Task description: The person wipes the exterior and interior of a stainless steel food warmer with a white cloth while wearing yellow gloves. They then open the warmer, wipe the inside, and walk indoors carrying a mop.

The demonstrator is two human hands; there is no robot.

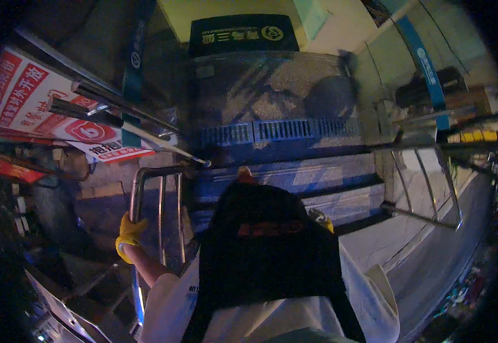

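Note:
My left hand (130,235), in a yellow glove, grips the upright bend of a metal handrail (139,182) at the left. A black apron (270,253) covers my front over a light shirt. Of my right hand (328,224) only a bit of yellow glove shows past the apron's right edge. Beside it is a small greyish, shiny thing (316,214); whether the hand holds it cannot be told. The tip of a shoe (244,171) shows on the steps (339,171) ahead of the apron.
Beyond the steps lie a metal drain grate (285,130) and a dark doormat (244,33) with writing. Long door handles (98,109) and a printed poster (30,98) are at the left. Another metal railing (429,188) flanks the steps at the right, near a glass panel with a blue stripe (424,68).

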